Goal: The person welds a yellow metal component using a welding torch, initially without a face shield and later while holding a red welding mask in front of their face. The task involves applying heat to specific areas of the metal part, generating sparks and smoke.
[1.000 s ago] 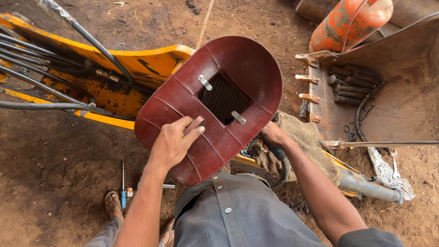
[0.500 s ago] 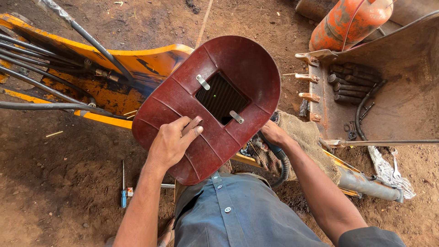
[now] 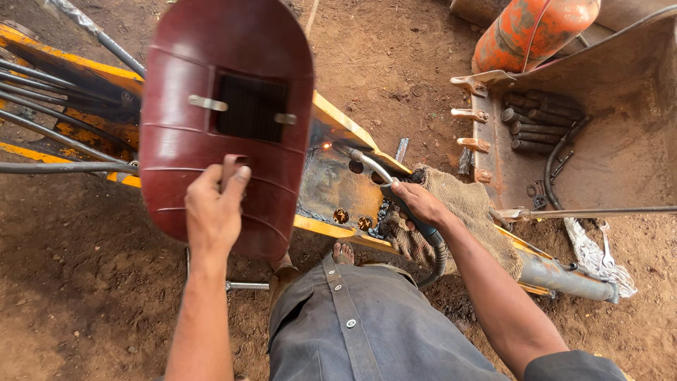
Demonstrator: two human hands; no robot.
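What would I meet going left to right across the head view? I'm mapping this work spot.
Black hydraulic hoses → dark red welding hand shield held by the left hand → right hand gripping the welding torch → rusty digger bucket.

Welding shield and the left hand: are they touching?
Touching. The head view shows the left hand gripping the handle on the back of the dark red welding shield, fingers wrapped around it.

A rusty steel excavator bucket [image 3: 620,141] is seen at the right, with dark cylindrical pins [image 3: 539,120] inside. An orange gas cylinder [image 3: 532,32] is laid above it on brown dirt ground [image 3: 63,282].
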